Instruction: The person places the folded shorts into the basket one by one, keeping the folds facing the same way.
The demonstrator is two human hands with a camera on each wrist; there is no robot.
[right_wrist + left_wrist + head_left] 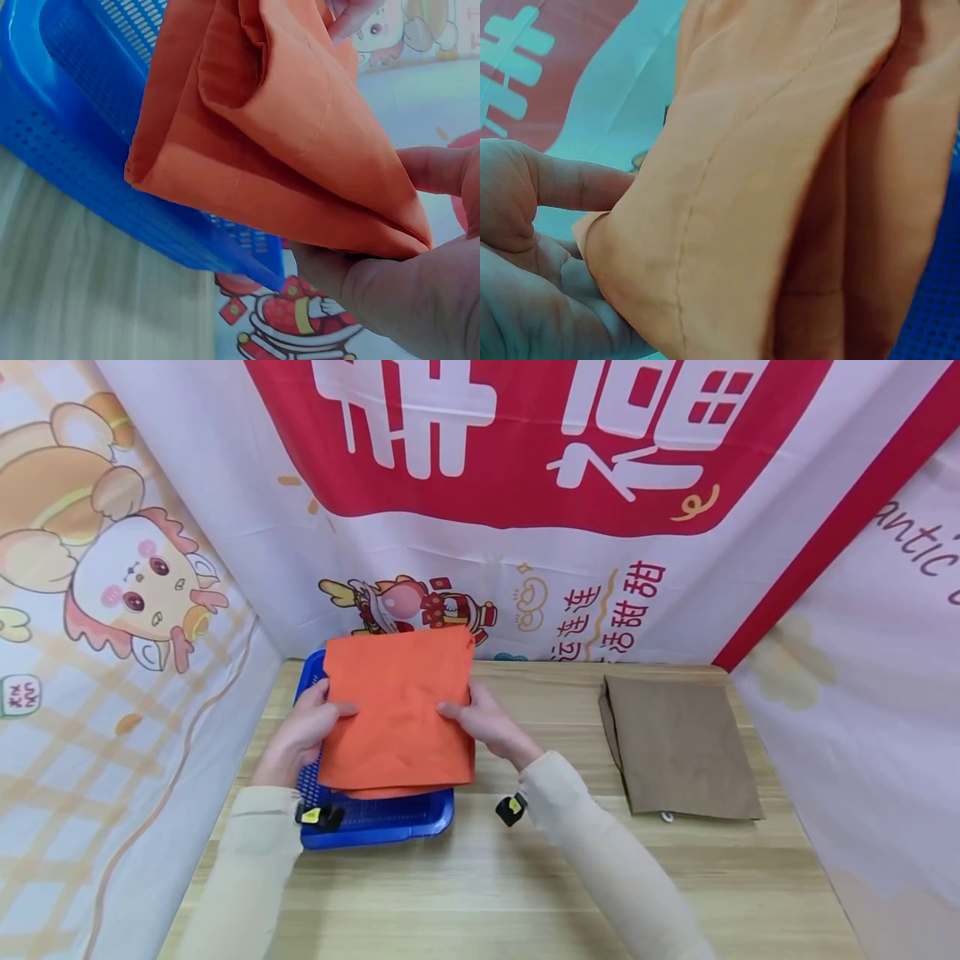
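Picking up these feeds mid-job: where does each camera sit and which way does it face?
Head: worn on the head, facing forward and down at the orange cloth, blue basket and brown folded fabric; left hand, right hand and sleeves show.
Left wrist: worn there, facing the cloth's folds; left hand shows.
Right wrist: worn there, facing the folds and basket; right hand and part of left show.
Both wrist views share the cloth and basket.

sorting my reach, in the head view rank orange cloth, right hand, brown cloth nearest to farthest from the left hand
1. Orange cloth: gripped by the left hand.
2. Right hand: at the cloth's right edge.
3. Brown cloth: farthest right.
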